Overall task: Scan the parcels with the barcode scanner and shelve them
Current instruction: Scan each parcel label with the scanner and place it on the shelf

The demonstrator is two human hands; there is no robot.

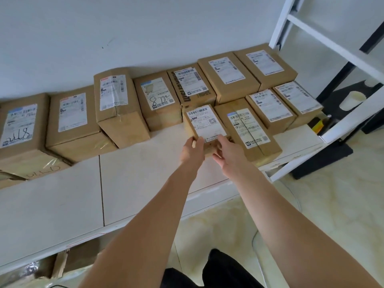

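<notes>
Both hands hold one small cardboard parcel (204, 126) at its near end, on the white shelf (135, 183). The left hand (192, 149) grips the near left corner, with its fingers curled around the edge. The right hand (225, 151) holds the near right corner, its thumb lying on the top face beside the white shipping label (205, 121). The parcel lies flat with the label upward, in the near row. Its far end is against the tall box with black printed letters (192, 88), and its right side is just beside a longer taped parcel (248, 129).

More labelled parcels stand in a row along the wall, to the left and to the right. To the near left the shelf surface is bare. I see no barcode scanner clearly; a yellow and black object (316, 124) lies at the far right end of the shelf, but it is too small to say what it is.

I judge the step in hand is shelving: this parcel is being set into its place in the row. The next move calls for pushing it square against its neighbours, releasing both hands, and then fetching the next parcel to scan.
</notes>
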